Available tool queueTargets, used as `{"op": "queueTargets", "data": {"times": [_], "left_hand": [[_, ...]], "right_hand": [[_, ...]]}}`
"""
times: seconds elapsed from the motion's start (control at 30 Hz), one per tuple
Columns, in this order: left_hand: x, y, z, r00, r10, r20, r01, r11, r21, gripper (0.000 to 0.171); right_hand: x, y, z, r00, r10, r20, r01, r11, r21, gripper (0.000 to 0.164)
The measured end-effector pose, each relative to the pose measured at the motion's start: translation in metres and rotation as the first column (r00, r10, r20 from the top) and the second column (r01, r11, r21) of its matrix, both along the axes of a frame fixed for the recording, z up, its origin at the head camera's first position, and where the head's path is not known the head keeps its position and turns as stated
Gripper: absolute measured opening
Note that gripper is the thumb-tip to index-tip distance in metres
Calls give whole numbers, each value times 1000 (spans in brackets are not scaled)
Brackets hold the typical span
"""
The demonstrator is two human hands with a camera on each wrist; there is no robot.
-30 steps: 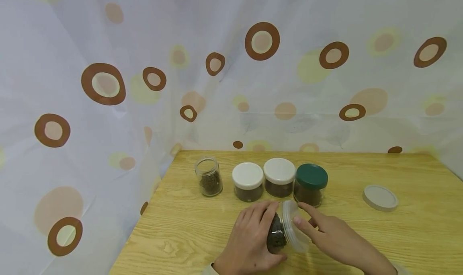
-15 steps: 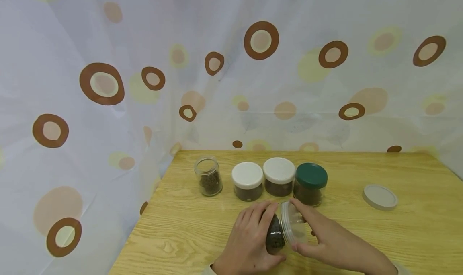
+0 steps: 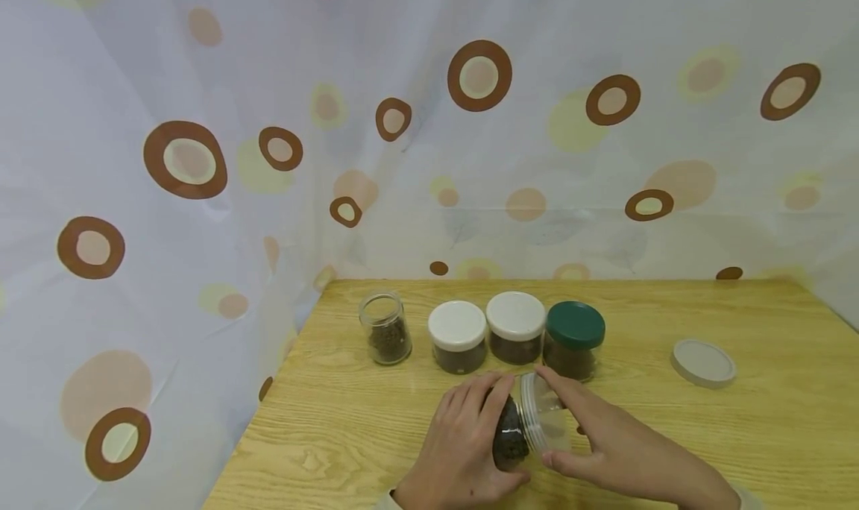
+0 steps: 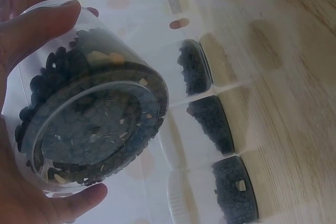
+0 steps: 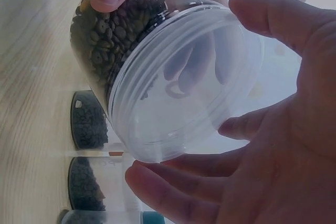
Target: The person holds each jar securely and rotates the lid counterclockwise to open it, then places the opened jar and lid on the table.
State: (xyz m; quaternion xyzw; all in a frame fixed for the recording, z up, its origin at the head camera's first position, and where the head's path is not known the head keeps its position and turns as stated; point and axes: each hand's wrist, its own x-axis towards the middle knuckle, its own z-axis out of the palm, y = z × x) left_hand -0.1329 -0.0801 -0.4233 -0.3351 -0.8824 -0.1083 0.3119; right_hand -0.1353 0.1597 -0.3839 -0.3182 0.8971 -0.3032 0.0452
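My left hand (image 3: 459, 446) grips a clear jar (image 3: 508, 439) of dark beans, tipped on its side with its top to the right. In the left wrist view the jar's round base (image 4: 94, 129) faces the camera, thumb and fingers around the wall. A translucent ridged lid (image 5: 173, 98) covers the jar's top. My right hand (image 3: 614, 443) spans that lid, its thumb at one edge and its fingertips (image 5: 144, 174) at the opposite one. The beans have slid against the wall and base, away from the lid.
Behind my hands stand two white-lidded jars (image 3: 458, 327) and a green-lidded jar (image 3: 575, 327), with dark contents. An uncovered glass jar (image 3: 388, 331), partly filled, stands at the left. A loose pale lid (image 3: 703, 362) lies on the wooden table (image 3: 772, 420) to the right.
My right hand has shifted from a close pinch at the lid's face to a wide hold across its edges. The left hand and jar have stayed nearly still.
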Motion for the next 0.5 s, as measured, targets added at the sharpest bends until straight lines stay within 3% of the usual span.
{"op": "queueTargets", "data": {"times": [0.17, 0.4, 0.5], "left_hand": [[0, 0, 0, 1000, -8, 7, 8, 1000, 3, 113], [1, 0, 0, 1000, -6, 18, 5, 1000, 19, 113], [0, -1, 1, 1000, 2, 21, -3, 1000, 20, 112]], "right_hand": [[0, 3, 3, 999, 17, 35, -16, 1000, -25, 92], [4, 2, 7, 1000, -13, -15, 13, 1000, -6, 89], [4, 2, 10, 998, -48, 50, 49, 998, -36, 83]]}}
